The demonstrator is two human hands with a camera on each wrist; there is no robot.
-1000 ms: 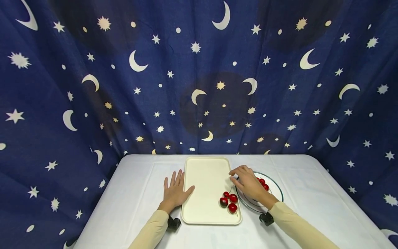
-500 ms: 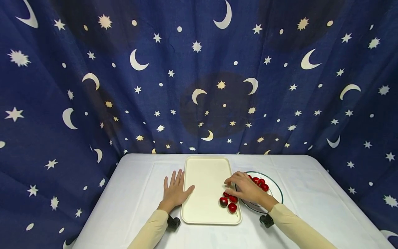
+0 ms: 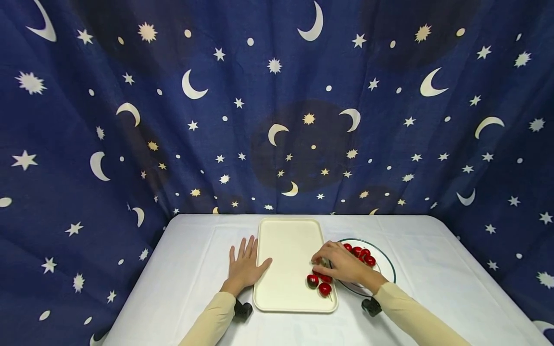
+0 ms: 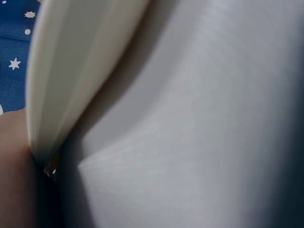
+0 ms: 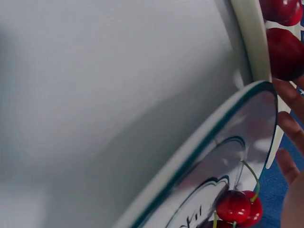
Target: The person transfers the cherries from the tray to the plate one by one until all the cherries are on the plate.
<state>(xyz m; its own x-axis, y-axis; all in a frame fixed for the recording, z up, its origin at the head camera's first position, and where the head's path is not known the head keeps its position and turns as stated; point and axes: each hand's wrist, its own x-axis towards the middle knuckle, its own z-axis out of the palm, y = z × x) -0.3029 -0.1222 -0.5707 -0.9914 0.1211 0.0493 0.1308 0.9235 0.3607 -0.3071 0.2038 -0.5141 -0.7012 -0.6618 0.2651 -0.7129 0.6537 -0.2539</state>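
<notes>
A cream tray [image 3: 285, 254] lies in the middle of the table, with several red cherries [image 3: 325, 289] at its near right corner. My left hand [image 3: 244, 269] lies flat with spread fingers at the tray's left side, its thumb over the rim. Over the right rim, my right hand [image 3: 342, 262] has bent fingers and thumb close above the cherries, partly covering two. Whether it pinches a cherry or stem is hidden. The right wrist view shows its fingers [image 5: 292, 128] just below a dark red cherry [image 5: 285, 54].
A clear, green-rimmed glass plate [image 3: 391, 269] stands against the tray's right side, partly under my right wrist. Several stemmed cherries [image 3: 370, 260] lie in it. White cloth covers the table [image 3: 186, 269], and a blue star-and-moon curtain [image 3: 242, 134] hangs behind.
My right hand has moved slightly left and down from above the plate to the cherries on the tray, uncovering more cherries in the plate. The left hand has stayed put.
</notes>
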